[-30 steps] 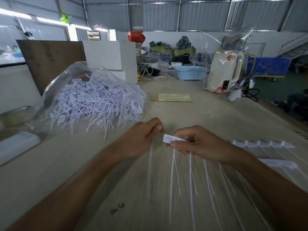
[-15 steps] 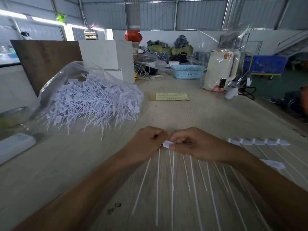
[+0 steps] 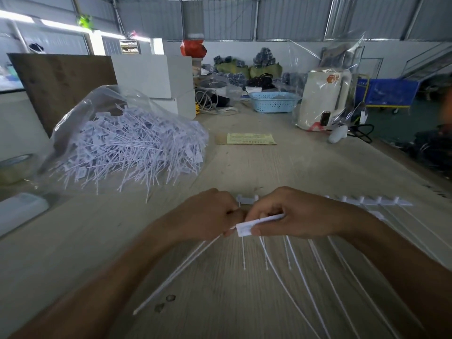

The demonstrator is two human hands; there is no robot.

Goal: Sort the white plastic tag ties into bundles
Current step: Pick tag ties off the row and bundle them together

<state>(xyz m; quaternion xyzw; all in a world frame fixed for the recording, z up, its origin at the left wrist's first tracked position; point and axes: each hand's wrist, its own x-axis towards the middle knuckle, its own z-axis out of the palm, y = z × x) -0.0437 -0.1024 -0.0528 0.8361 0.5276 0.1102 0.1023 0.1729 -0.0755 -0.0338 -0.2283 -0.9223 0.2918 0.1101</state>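
My left hand [image 3: 208, 216] and my right hand [image 3: 291, 216] meet at the middle of the wooden table [image 3: 269, 167]. The right hand pinches a small stack of white tag ties [image 3: 247, 228] by their flat heads, and their thin tails fan down toward me. The left hand's curled fingers grip one or two ties [image 3: 181, 270] whose tails slant down to the left. A row of sorted ties [image 3: 374, 201] lies on the table behind my right wrist. A big loose pile of ties [image 3: 132, 148] spills out of a clear plastic bag at the left.
A yellow paper slip [image 3: 249, 138] lies beyond the hands. A tape roll [image 3: 14, 167] and a white block [image 3: 22, 211] sit at the left edge. White boxes [image 3: 156, 77], a blue basket [image 3: 274, 102] and a bagged white kettle [image 3: 325, 101] stand at the back.
My hands came together from slightly apart. The left hand brought its tie to the stack in the right hand, and the tails now fan out wider below.
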